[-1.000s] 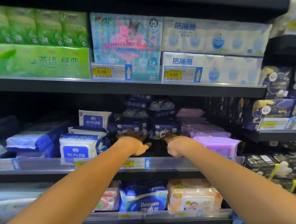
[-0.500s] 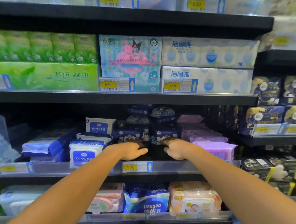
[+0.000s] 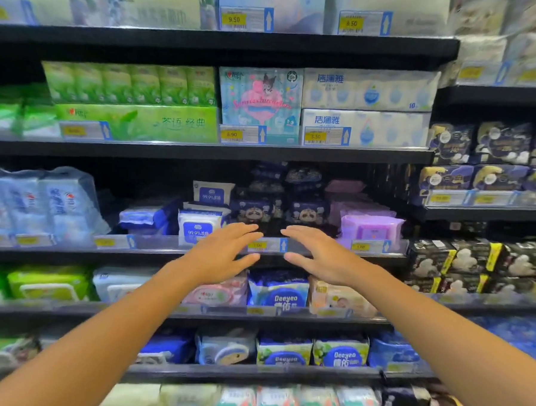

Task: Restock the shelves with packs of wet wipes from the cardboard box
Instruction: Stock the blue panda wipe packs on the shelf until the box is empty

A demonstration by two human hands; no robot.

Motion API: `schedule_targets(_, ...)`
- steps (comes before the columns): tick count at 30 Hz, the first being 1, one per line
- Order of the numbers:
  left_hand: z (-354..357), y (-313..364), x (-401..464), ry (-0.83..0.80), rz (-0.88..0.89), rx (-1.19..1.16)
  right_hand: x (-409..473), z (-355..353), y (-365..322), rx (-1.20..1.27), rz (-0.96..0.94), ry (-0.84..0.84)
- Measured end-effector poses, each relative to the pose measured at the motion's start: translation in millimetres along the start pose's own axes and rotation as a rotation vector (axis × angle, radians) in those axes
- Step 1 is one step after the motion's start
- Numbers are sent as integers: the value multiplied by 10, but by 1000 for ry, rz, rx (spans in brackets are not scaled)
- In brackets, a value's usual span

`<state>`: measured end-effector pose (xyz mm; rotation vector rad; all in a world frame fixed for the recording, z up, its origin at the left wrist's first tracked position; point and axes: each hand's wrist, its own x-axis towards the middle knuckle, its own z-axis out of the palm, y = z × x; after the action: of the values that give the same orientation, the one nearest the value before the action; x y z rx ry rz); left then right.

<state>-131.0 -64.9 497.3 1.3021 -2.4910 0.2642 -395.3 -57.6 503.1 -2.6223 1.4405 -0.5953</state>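
Head view: left hand (image 3: 223,253) and right hand (image 3: 320,255) empty, fingers spread; stacked panda packs (image 3: 278,209) behind might topple if nudged.

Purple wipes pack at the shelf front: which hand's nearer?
Right. The right hand hovers open just left of and below the purple wipes pack; the left hand is farther left, past the price tag.

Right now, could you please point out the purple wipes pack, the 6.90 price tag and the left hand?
purple wipes pack (image 3: 371,227), head view, front face.
6.90 price tag (image 3: 232,134), head view, yellow panel.
left hand (image 3: 223,253), head view, back of hand.
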Motion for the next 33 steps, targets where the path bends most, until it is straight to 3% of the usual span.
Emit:
schedule_targets(5, 163, 161, -920, 30, 28, 0, -601, 482, -198, 9, -94, 28)
schedule_targets(10, 765, 297, -1846, -34, -29, -22, -1190, 1356, -263, 32, -113, -100)
schedule_targets(23, 2971, 569, -3613, -513, -292, -286, -2365, 3618, -205, 211, 63, -519)
schedule_targets(33, 3723, 314, -4067, -902, -502, -299, -2601, 4788, -267, 340, 232, -793)
